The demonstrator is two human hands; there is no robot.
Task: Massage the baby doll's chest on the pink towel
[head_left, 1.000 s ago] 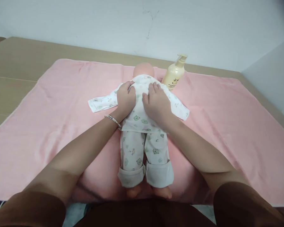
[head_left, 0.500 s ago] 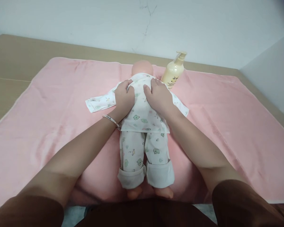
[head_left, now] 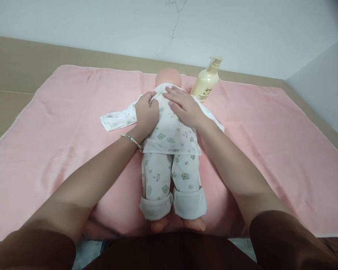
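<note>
Hands [head_left: 146,112] [head_left: 184,108] on doll [head_left: 170,146], bottle [head_left: 205,83] label unreadable

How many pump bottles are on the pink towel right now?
1. The pump bottle stands upright at the far edge of the pink towel, right of the doll's head.

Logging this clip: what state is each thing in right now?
Doll: face down on the towel, dressed, trouser cuffs rolled.
Left hand: flat on the doll's upper back.
Right hand: flat on the back, near the neck.
Pump bottle: upright beside the head.
Pink towel: spread flat.
</note>
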